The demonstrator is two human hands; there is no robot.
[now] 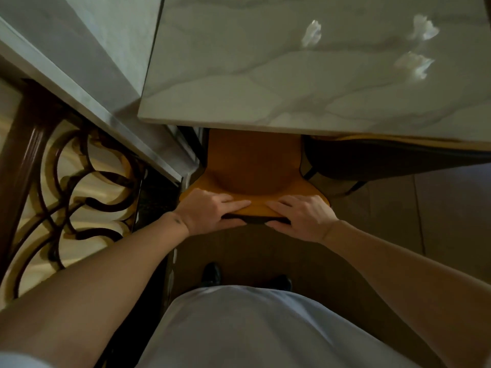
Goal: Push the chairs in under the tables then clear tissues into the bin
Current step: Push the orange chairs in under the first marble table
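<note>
An orange chair (252,160) stands in front of me, its seat partly under the white marble table (239,102). My left hand (210,211) grips the left part of the chair's backrest top, fingers over the front and thumb behind. My right hand (303,216) grips the right part the same way. Three crumpled white tissues lie on the table at the upper right: one (311,33), one (423,28) and one (414,64).
A second, dark chair (372,160) sits under the table to the right of the orange one. On the left runs a grey ledge (87,102) with a dark wooden scrollwork railing (66,181) beyond it. My feet (212,274) stand on the tiled floor.
</note>
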